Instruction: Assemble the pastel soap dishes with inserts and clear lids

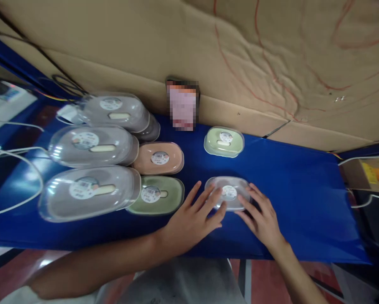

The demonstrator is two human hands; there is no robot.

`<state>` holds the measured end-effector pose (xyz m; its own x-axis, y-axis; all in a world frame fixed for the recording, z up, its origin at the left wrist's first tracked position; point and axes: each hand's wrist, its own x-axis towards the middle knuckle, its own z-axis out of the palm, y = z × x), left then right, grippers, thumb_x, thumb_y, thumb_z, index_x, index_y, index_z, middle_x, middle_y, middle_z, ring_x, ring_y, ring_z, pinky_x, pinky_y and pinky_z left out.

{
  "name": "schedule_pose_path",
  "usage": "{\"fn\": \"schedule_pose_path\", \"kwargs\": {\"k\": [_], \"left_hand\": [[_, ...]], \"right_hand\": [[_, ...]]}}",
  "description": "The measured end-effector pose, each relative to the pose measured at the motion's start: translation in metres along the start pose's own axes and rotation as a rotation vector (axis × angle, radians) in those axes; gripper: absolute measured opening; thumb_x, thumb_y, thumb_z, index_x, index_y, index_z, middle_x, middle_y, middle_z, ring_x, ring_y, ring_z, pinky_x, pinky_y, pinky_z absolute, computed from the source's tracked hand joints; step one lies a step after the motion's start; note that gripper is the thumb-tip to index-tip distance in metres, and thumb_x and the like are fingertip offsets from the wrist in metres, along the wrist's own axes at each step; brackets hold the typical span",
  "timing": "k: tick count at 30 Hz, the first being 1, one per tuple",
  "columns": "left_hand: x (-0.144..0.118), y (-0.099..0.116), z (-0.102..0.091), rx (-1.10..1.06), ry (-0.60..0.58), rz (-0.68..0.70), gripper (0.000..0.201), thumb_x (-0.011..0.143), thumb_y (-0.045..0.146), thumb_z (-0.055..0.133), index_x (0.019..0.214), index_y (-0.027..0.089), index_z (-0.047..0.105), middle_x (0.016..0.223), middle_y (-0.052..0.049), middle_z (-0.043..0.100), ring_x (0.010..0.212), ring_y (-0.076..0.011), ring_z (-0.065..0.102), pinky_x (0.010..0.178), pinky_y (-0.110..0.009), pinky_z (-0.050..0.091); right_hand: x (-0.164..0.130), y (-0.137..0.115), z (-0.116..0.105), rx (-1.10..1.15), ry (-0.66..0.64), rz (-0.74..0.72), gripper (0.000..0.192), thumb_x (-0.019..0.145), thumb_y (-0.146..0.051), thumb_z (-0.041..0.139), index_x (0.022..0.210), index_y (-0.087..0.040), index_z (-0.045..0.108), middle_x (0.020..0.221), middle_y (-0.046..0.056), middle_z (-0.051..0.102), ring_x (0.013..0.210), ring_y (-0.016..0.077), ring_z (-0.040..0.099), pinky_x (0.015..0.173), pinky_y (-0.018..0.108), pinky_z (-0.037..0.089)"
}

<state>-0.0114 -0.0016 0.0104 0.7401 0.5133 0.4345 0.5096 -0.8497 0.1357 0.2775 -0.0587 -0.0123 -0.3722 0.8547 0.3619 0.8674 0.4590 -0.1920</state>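
A small clear lidded dish [229, 192] with a round label lies on the blue table cover [291, 198] near the front edge. My left hand [194, 219] rests flat with its fingertips on the dish's left side. My right hand [262, 217] touches the dish's right side with spread fingers. A pale green lidded dish [224, 141] sits behind it. Left of my hands lie a darker green dish [156, 195] and a peach dish [158, 158].
Three stacks of clear lids [90, 145] lie on their sides at the left, with white cables [15, 177] beyond. A blurred card [183, 103] leans on the cardboard wall [208, 46]. A box [366, 173] stands at the right edge.
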Motion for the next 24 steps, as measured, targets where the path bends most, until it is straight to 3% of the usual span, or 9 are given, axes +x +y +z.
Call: {"fn": "schedule_pose_path", "kwargs": {"k": [5,8,12,15,17,20,24], "left_hand": [[-0.029,-0.004,-0.048,-0.011,0.072,-0.144,0.031,0.106,0.029,0.066,0.135,0.019,0.066,0.138,-0.013,0.071,0.134,-0.0296,0.065,0.12,-0.051,0.049],[-0.057,-0.007,-0.064,0.042,0.089,-0.284,0.028,0.105,0.021,0.064,0.132,0.016,0.067,0.135,-0.015,0.07,0.132,-0.0315,0.064,0.118,-0.053,0.049],[-0.079,-0.006,-0.054,0.15,0.018,-0.352,0.031,0.103,0.017,0.064,0.133,0.016,0.068,0.141,-0.019,0.067,0.135,-0.0371,0.063,0.119,-0.062,0.045],[-0.08,-0.001,-0.04,0.151,-0.05,-0.26,0.041,0.099,0.011,0.063,0.138,0.021,0.068,0.148,-0.016,0.064,0.141,-0.0363,0.059,0.12,-0.059,0.044],[-0.074,0.002,-0.034,0.115,-0.085,-0.141,0.05,0.096,0.007,0.062,0.143,0.023,0.066,0.154,-0.013,0.061,0.145,-0.0334,0.055,0.121,-0.055,0.043],[-0.057,-0.001,-0.032,0.038,-0.133,0.015,0.054,0.096,0.004,0.061,0.146,0.024,0.063,0.156,-0.01,0.061,0.146,-0.0285,0.054,0.12,-0.049,0.045],[-0.033,-0.02,-0.03,0.001,-0.123,0.013,0.036,0.103,0.021,0.067,0.139,0.025,0.066,0.149,-0.009,0.065,0.141,-0.0291,0.058,0.119,-0.053,0.045]], "right_hand": [[-0.006,0.049,-0.021,-0.174,0.037,0.192,0.063,0.106,-0.037,0.066,0.165,-0.034,0.044,0.16,0.014,0.059,0.155,0.0405,0.048,0.119,0.066,0.047],[0.014,0.062,-0.029,-0.288,0.091,0.251,0.063,0.108,-0.04,0.06,0.168,-0.031,0.041,0.165,0.015,0.053,0.16,0.0439,0.038,0.124,0.073,0.034],[0.076,0.048,-0.013,-0.2,0.058,0.136,0.065,0.11,-0.038,0.055,0.171,-0.029,0.034,0.167,0.014,0.051,0.161,0.0391,0.039,0.126,0.066,0.036],[0.124,0.035,0.011,-0.152,-0.014,0.051,0.066,0.11,-0.042,0.054,0.17,-0.022,0.036,0.17,0.018,0.046,0.161,0.0389,0.037,0.128,0.064,0.035],[0.143,0.031,0.023,-0.152,-0.03,0.031,0.063,0.109,-0.044,0.055,0.165,-0.016,0.044,0.164,0.022,0.05,0.156,0.0402,0.043,0.127,0.064,0.035],[0.144,0.029,0.026,-0.146,-0.024,0.01,0.049,0.11,-0.042,0.054,0.152,-0.018,0.06,0.143,0.02,0.065,0.136,0.0372,0.058,0.12,0.061,0.041],[0.12,0.024,0.016,-0.141,0.014,-0.004,0.042,0.109,-0.045,0.055,0.144,-0.023,0.067,0.125,0.014,0.07,0.117,0.0326,0.063,0.11,0.054,0.046]]}}
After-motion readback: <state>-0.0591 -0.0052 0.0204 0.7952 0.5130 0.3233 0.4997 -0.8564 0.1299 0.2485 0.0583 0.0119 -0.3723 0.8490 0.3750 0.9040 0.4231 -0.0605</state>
